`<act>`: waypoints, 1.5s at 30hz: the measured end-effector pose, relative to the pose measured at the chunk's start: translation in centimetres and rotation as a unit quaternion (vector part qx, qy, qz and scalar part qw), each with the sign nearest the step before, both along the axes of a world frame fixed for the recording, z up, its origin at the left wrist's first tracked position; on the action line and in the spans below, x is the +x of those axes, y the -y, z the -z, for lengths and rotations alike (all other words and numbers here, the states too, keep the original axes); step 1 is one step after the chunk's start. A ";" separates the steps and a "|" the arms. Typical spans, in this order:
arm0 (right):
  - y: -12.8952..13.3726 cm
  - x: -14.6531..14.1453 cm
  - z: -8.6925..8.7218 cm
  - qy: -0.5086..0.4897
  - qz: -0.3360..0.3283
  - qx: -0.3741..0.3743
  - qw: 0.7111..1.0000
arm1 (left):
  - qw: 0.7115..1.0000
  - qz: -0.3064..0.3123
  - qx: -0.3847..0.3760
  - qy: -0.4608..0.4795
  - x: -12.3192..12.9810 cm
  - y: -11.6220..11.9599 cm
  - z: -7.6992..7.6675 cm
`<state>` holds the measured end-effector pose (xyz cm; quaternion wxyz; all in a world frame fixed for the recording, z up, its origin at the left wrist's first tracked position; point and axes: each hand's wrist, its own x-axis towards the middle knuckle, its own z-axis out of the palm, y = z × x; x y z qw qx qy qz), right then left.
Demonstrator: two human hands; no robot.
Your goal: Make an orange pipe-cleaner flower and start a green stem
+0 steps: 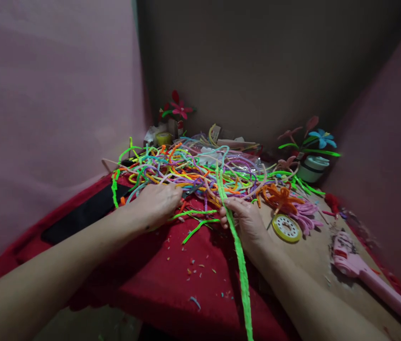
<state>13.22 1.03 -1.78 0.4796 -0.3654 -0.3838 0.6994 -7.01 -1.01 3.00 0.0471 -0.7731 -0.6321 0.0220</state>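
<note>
My right hand (245, 220) is closed around a bundle of bright green pipe cleaners (242, 270). The bundle rises above the fingers and hangs down past the table's front edge. To its left, my left hand (161, 201) makes a fist, with the dark blades of what look like scissors (191, 189) sticking out toward the right; the handles are hidden in the fingers. Just behind both hands lies a tangled heap of many-coloured pipe cleaners (172, 166). Short green pieces (200, 227) rest on the red cloth between the hands.
On the right are a yellow tape roll (287, 228), an orange pipe-cleaner flower (282, 199), pink loops (305, 215) and a pink glue gun (351, 260). A dark flat object (83, 213) lies left. Finished flowers (323, 137) stand at the back. Scraps dot the red cloth (165, 279).
</note>
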 end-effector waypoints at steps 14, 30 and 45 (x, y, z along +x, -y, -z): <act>0.1 -0.3 -0.4 -0.034 -0.064 -0.032 0.997 | 0.701 -0.008 -0.172 0.692 6.5 -3.2 0.4; 0.1 -0.1 0.0 0.048 -0.105 -0.001 0.993 | 0.640 -0.056 -0.082 0.762 6.4 -3.6 0.9; -0.2 -0.1 -0.2 0.005 -0.095 -0.055 0.994 | 0.620 -0.004 -0.204 0.757 5.2 -4.0 2.5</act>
